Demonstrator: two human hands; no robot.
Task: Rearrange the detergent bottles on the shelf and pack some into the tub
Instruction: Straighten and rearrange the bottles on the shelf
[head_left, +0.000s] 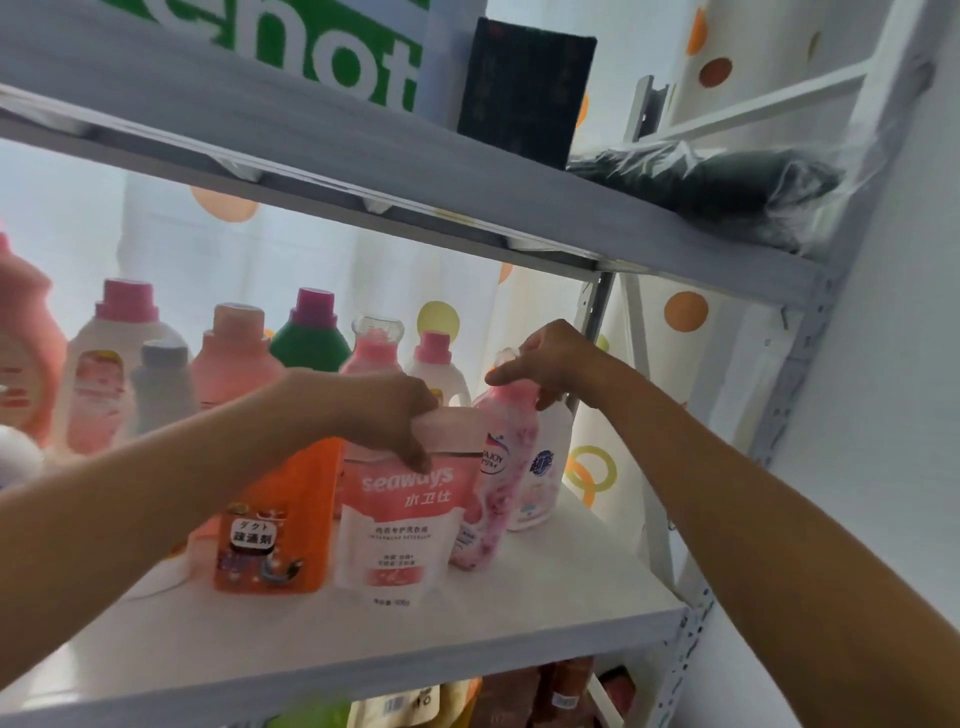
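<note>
Mid-rearrange on shelf (467, 618): left hand (387, 410) grips top of pink pouch (400, 519), right hand (550, 364) pinches neck of pink bottle (488, 467) beside it. Tub not in view. Next: lift both w/o toppling neighbours.

Both forearms and hands (387, 410) are bare, unsleeved.

Under my left grip (387, 415) I see a pink-and-white pouch (400, 519); beside it, an orange bottle (283, 525). My right grip (545, 364) tops a pink floral bottle (491, 478). Behind them, a green bottle (310, 340) and a polka-dot curtain (685, 312).
</note>
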